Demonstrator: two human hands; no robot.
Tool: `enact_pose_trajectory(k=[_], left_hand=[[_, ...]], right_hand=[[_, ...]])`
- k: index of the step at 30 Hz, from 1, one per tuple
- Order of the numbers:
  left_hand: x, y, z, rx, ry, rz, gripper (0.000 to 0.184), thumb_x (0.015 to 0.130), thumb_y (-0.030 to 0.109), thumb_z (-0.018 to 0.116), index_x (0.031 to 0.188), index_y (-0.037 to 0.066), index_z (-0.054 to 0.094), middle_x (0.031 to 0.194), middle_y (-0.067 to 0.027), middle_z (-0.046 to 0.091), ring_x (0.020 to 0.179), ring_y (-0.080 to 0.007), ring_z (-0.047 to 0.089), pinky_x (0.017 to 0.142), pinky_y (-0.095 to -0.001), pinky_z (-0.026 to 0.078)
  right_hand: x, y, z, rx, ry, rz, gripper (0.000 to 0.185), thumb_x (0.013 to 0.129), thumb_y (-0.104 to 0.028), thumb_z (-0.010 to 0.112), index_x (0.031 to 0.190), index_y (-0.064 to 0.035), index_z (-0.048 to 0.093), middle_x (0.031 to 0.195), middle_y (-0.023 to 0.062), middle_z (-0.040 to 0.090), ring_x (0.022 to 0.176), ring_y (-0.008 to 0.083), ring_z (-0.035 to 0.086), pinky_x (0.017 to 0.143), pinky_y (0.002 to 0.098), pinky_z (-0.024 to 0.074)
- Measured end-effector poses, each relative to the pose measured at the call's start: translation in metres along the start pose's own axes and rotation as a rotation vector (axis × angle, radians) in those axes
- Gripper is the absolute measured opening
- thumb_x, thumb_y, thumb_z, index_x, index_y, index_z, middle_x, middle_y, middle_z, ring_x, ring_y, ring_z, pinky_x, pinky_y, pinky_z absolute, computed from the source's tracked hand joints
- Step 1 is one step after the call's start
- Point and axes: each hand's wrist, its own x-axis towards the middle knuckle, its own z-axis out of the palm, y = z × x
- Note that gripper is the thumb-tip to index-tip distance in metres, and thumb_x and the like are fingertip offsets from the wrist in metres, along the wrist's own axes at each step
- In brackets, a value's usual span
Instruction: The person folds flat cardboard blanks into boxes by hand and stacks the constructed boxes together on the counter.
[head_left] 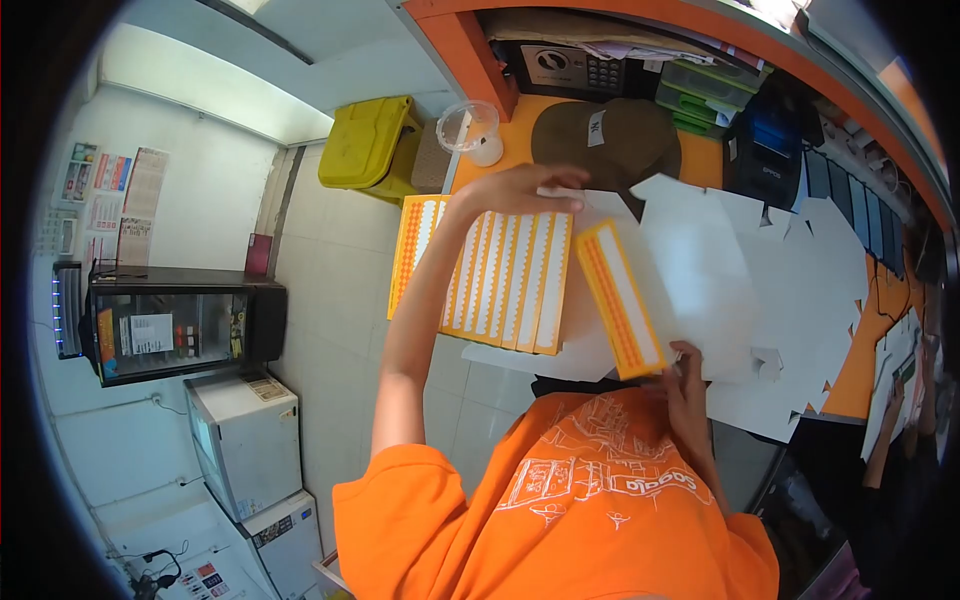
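My left hand (525, 190) reaches over the far edge of a stack of yellow printed sheets (505, 280) with scalloped white and orange strips. Its fingers are stretched out and slightly apart, with nothing visibly held. Close to my body, my right hand (687, 385) has its fingertips closed at the near end of a narrow yellow card strip (620, 300), which bears one orange dotted band and one white band. This strip lies tilted, apart from the stack, above white paper. Large white sheets (700, 270) with cut notches spread out to the right.
A brown cap (605, 140), clear plastic cup (485, 145), black safe (570, 70), green drawers (700, 95) and black printer (765, 155) line the table's back. A yellow bin (368, 145) stands left. Another person's hand (885, 420) is at far right, holding something unclear.
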Motion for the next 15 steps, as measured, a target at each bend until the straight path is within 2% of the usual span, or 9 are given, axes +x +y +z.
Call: enact_pose_trajectory(k=[2,5,8,11,14,15], left_hand=[[0.01,-0.011,-0.001,-0.03,-0.302,-0.005,0.061,0.087,0.047,0.056,0.135,0.013,0.042,0.125,-0.0098,0.054,0.119,-0.0194,0.048,0.101,-0.0314,0.035],[0.016,0.001,-0.006,0.09,-0.412,-0.215,0.063,0.085,0.054,0.053,0.134,0.017,0.044,0.127,-0.0068,0.053,0.119,-0.0204,0.048,0.101,-0.0309,0.034],[0.018,0.007,-0.008,0.119,-0.441,-0.305,0.066,0.082,0.059,0.052,0.135,0.02,0.044,0.127,-0.0041,0.053,0.119,-0.0216,0.048,0.102,-0.0312,0.034],[0.017,0.005,-0.008,0.096,-0.439,-0.341,0.066,0.082,0.059,0.052,0.135,0.02,0.043,0.128,-0.0052,0.052,0.119,-0.0232,0.048,0.102,-0.031,0.034],[0.019,-0.006,-0.008,0.029,-0.498,-0.383,0.069,0.083,0.057,0.053,0.138,0.016,0.039,0.131,-0.0062,0.05,0.121,-0.0233,0.046,0.103,-0.0308,0.032],[0.02,-0.016,-0.007,-0.048,-0.51,-0.309,0.07,0.084,0.055,0.053,0.139,0.014,0.038,0.132,-0.0068,0.049,0.122,-0.0228,0.045,0.103,-0.0308,0.031]], right_hand=[[-0.011,-0.018,-0.002,0.127,-0.072,0.2,0.041,0.096,-0.021,0.044,0.132,-0.0061,0.032,0.101,0.0167,0.06,0.074,0.0205,0.063,0.066,0.0276,0.0518],[-0.012,-0.029,-0.008,0.001,-0.162,0.218,0.05,0.095,-0.018,0.046,0.139,-0.0077,0.024,0.091,0.0164,0.063,0.065,0.0251,0.064,0.067,0.0308,0.0515],[-0.006,-0.056,-0.01,-0.675,-0.157,0.08,0.057,0.089,-0.013,0.052,0.14,-0.0088,0.026,0.102,0.017,0.06,0.078,0.0295,0.063,0.07,0.0358,0.0506],[0.003,-0.06,-0.012,-0.974,-0.084,-0.345,0.063,0.081,-0.006,0.056,0.139,-0.0117,0.032,0.113,0.0168,0.053,0.096,0.0332,0.057,0.076,0.0385,0.0491],[0.025,-0.069,-0.004,-1.077,-0.14,-0.996,0.063,0.075,-0.002,0.061,0.134,-0.0129,0.041,0.12,0.0161,0.047,0.108,0.0334,0.049,0.082,0.0371,0.0476],[0.028,-0.067,0.005,-0.964,-0.2,-0.927,0.057,0.074,0.002,0.062,0.127,-0.0128,0.048,0.117,0.015,0.052,0.104,0.0323,0.053,0.086,0.036,0.0459]])
